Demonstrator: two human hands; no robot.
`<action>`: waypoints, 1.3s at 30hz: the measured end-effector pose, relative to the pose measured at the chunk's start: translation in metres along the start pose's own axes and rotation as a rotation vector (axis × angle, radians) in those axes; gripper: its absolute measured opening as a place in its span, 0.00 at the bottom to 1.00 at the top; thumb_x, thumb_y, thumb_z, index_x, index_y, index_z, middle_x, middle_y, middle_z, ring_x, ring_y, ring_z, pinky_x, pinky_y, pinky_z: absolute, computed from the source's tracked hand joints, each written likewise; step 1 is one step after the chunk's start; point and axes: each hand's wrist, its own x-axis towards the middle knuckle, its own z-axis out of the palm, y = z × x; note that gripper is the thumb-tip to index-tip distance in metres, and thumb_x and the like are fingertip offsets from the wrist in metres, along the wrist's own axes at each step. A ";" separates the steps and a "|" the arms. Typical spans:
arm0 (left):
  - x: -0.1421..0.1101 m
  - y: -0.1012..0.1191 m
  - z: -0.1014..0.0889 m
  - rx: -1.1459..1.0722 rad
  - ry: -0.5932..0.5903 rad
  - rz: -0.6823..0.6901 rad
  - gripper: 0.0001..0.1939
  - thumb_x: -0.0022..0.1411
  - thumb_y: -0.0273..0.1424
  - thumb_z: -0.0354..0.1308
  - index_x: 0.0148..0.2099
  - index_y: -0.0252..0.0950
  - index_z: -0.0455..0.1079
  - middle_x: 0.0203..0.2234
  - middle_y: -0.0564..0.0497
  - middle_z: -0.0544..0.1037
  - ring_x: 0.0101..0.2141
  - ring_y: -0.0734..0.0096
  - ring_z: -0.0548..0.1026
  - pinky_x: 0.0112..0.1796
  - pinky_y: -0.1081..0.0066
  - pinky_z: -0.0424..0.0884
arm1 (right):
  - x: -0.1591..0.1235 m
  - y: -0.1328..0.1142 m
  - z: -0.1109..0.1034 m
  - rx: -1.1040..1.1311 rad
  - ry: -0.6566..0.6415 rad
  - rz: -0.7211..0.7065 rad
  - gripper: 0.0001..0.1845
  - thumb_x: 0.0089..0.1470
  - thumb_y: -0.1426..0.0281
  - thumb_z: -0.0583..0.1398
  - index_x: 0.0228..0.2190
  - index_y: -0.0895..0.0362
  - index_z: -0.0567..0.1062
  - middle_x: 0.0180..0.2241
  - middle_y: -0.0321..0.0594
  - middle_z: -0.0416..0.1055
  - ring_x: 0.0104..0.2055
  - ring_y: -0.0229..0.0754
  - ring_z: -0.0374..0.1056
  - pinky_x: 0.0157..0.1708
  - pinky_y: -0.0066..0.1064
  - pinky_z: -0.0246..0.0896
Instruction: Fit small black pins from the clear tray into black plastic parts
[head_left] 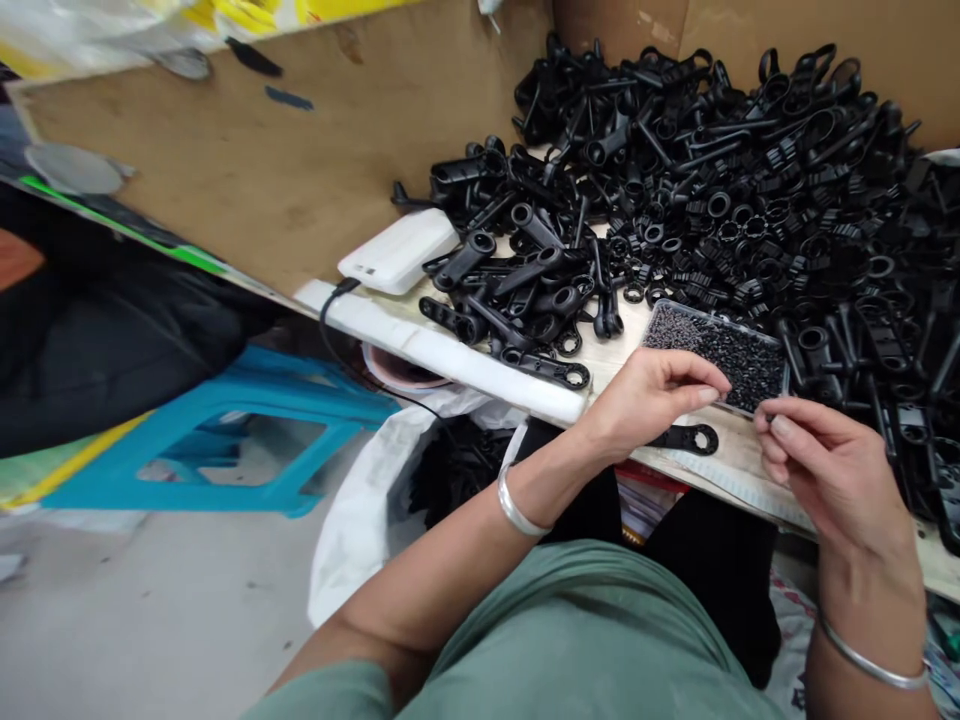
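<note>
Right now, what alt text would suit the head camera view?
A person's left hand and right hand are curled near a clear plastic box of tiny dark pieces. Behind it, black plastic parts are piled on the workbench.

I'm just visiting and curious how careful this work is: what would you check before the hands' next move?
1. Left hand beside the clear box: ok.
2. Left fingertips holding something: cannot tell.
3. Right hand gripping a piece: cannot tell; its fingertips are pinched, but any piece is too small to make out.
4. Small dark pieces in the box: ok.
5. Ring-ended black part fully visible: not ok; the left hand partly hides it.
</note>
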 end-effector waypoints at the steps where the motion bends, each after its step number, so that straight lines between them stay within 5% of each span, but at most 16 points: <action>1: -0.003 -0.001 0.001 -0.073 0.011 -0.028 0.04 0.56 0.22 0.62 0.34 0.31 0.78 0.29 0.51 0.80 0.30 0.77 0.76 0.36 0.76 0.72 | -0.004 0.001 0.001 -0.005 -0.002 -0.023 0.11 0.44 0.65 0.73 0.32 0.54 0.83 0.25 0.38 0.76 0.19 0.33 0.65 0.16 0.26 0.63; 9: -0.019 -0.005 0.009 -0.369 0.070 -0.127 0.09 0.46 0.25 0.71 0.32 0.31 0.78 0.27 0.51 0.80 0.27 0.77 0.75 0.30 0.77 0.72 | -0.024 0.004 0.021 -0.075 0.111 -0.117 0.09 0.46 0.67 0.72 0.31 0.55 0.81 0.28 0.40 0.78 0.23 0.38 0.72 0.23 0.30 0.73; 16: -0.029 -0.010 0.016 -0.485 0.102 -0.150 0.12 0.45 0.27 0.73 0.33 0.30 0.75 0.25 0.51 0.80 0.26 0.76 0.77 0.32 0.74 0.74 | -0.025 0.016 0.041 0.133 0.224 -0.139 0.07 0.40 0.71 0.72 0.26 0.52 0.81 0.34 0.37 0.75 0.24 0.31 0.66 0.20 0.25 0.64; 22: -0.032 -0.013 0.017 -0.503 0.148 -0.133 0.11 0.46 0.26 0.72 0.33 0.30 0.75 0.25 0.51 0.80 0.26 0.77 0.77 0.34 0.74 0.73 | -0.027 0.020 0.047 0.098 0.271 -0.113 0.08 0.41 0.69 0.73 0.27 0.54 0.81 0.26 0.37 0.74 0.22 0.33 0.64 0.21 0.26 0.61; 31: -0.035 -0.016 0.020 -0.530 0.190 -0.119 0.11 0.44 0.26 0.72 0.31 0.32 0.76 0.27 0.51 0.81 0.29 0.75 0.78 0.36 0.73 0.73 | -0.028 0.027 0.054 0.121 0.342 -0.125 0.11 0.38 0.70 0.74 0.27 0.54 0.81 0.36 0.38 0.75 0.30 0.35 0.70 0.27 0.26 0.67; 39: -0.037 -0.017 0.022 -0.498 0.156 -0.057 0.07 0.47 0.26 0.70 0.30 0.33 0.75 0.20 0.54 0.77 0.24 0.76 0.75 0.31 0.73 0.74 | -0.027 0.030 0.056 0.083 0.337 -0.160 0.09 0.41 0.69 0.73 0.27 0.53 0.81 0.35 0.35 0.75 0.25 0.32 0.68 0.27 0.28 0.67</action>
